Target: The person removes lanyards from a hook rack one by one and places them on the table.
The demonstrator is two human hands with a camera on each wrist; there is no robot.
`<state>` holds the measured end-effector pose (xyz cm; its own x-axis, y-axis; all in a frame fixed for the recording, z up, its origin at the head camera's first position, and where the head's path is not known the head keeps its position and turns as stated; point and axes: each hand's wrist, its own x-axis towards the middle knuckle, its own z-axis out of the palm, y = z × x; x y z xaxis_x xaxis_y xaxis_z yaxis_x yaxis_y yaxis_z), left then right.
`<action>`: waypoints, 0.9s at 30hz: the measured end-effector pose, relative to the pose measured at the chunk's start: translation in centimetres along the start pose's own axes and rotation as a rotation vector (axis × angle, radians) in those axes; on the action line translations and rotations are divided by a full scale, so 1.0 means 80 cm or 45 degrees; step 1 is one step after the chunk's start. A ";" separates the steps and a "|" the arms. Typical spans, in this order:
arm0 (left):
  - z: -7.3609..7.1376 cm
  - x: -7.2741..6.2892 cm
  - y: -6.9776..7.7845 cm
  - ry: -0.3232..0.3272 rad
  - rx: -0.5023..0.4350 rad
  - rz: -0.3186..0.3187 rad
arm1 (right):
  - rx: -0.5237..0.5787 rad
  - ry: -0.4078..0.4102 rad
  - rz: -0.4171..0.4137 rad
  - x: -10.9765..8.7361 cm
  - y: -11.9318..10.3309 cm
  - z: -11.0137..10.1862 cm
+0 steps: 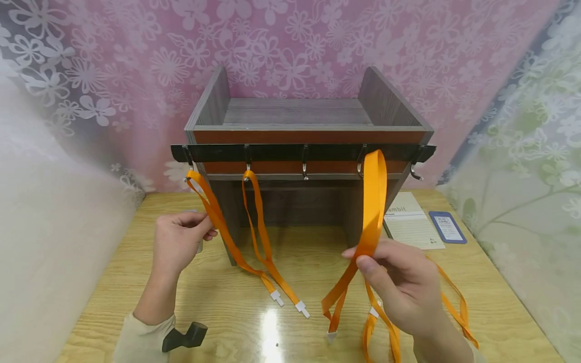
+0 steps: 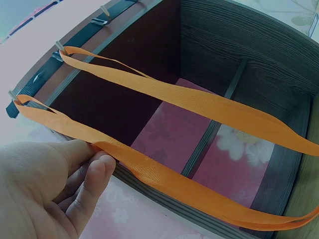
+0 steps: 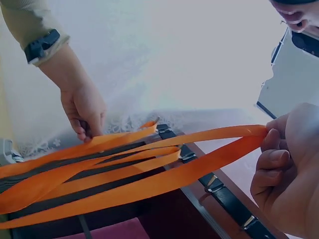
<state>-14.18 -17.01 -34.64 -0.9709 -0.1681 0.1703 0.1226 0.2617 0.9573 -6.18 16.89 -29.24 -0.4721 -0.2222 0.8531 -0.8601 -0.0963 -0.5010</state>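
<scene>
My left hand (image 1: 179, 242) pinches the edge of an orange lanyard (image 2: 149, 172) between thumb and forefinger. That lanyard's loop hangs from the leftmost hook, its white clip (image 1: 277, 298) lower down. Beside it a second orange lanyard (image 1: 259, 217) hangs from the second hook. In my right hand (image 1: 404, 287) a third orange lanyard (image 1: 373, 201) is pinched, its loop standing up in front of the fourth hook, apart from the left hand. Its white clip (image 1: 332, 337) dangles below. The black hook rail (image 1: 277, 152) runs across the front of a grey wooden shelf (image 1: 295, 111).
More orange lanyards (image 1: 464, 312) lie on the wooden table (image 1: 218, 322) by the right forearm. At the back right are a printed paper (image 1: 413, 222) and a blue badge holder (image 1: 447, 227). The middle hook (image 1: 305, 169) and rightmost hook (image 1: 415, 173) hold nothing.
</scene>
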 end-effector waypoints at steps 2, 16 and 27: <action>0.000 -0.001 0.001 -0.003 0.002 -0.004 | -0.015 -0.002 -0.023 -0.006 -0.004 0.002; 0.004 0.002 0.000 0.012 0.003 0.011 | -0.009 -0.004 -0.069 -0.026 -0.006 -0.003; 0.004 0.001 -0.001 0.021 0.011 0.015 | -0.065 -0.003 0.008 -0.051 0.001 -0.008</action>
<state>-14.36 -16.79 -34.77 -0.9659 -0.1804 0.1856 0.1323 0.2722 0.9531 -4.42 18.45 -32.69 -0.4769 -0.2252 0.8496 -0.8660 -0.0454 -0.4981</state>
